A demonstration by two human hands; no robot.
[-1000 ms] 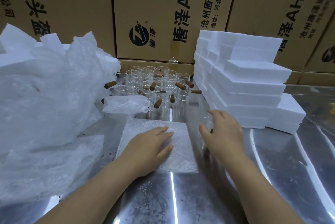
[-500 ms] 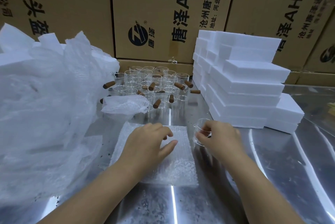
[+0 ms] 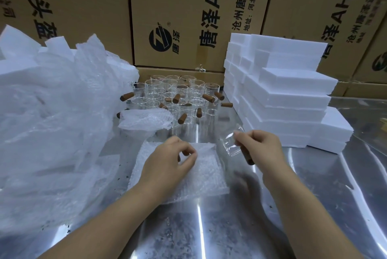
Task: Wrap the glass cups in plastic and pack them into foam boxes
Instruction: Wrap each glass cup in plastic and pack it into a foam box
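A square sheet of bubble wrap [image 3: 201, 177] lies flat on the metal table in front of me. My left hand [image 3: 167, 166] rests on it with fingers curled, pinching the wrap near its far edge. My right hand [image 3: 259, 149] holds a clear glass cup [image 3: 229, 145] with a brown wooden handle, tilted, just above the sheet's right far corner. Several more glass cups with wooden handles [image 3: 180, 99] stand clustered behind the sheet. White foam boxes [image 3: 278, 95] are stacked at the right.
A big heap of bubble wrap and plastic [image 3: 52, 122] fills the left side, with foam pieces behind it. Cardboard cartons [image 3: 188, 18] wall off the back. The shiny metal table [image 3: 314, 206] stretches to the right and front.
My right hand has picked up a glass cup from beside the foam stack and lifted it, tilted, toward the sheet. My left hand went from lying flat to curled fingers on the wrap.
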